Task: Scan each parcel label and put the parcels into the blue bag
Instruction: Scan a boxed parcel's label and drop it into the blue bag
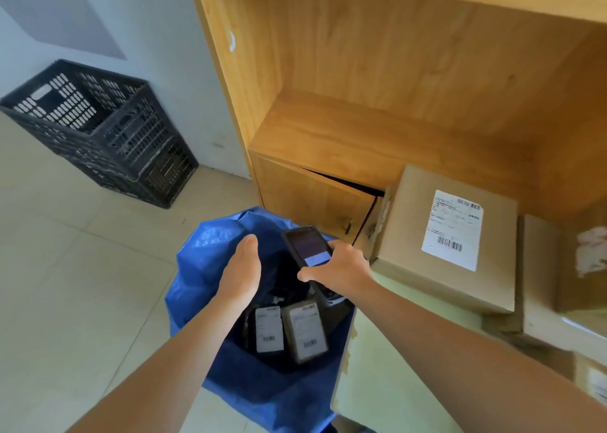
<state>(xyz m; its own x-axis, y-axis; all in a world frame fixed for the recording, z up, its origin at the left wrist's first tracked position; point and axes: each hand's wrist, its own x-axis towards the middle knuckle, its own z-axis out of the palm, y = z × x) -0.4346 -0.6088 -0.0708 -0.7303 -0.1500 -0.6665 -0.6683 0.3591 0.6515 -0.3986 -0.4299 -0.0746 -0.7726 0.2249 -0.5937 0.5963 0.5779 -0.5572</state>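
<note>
Head view: one camera, looking down over both forearms.
Blue bag: stands open on the tiled floor, in front of the wooden cabinet.
Parcels in the bag: two labelled ones lie side by side at the bottom, a dark parcel and a brown parcel, labels up.
Left hand: released, palm flat and fingers straight, above the bag's mouth and holding nothing; the two parcels lie below it, apart from it.
Right hand: grasping a black handheld scanner (screen lit, facing up) over the bag's right rim.
Cardboard box: just right of the right hand, white barcode label on top, resting on other boxes.
Black crates: stacked by the wall, well apart from the hands.
</note>
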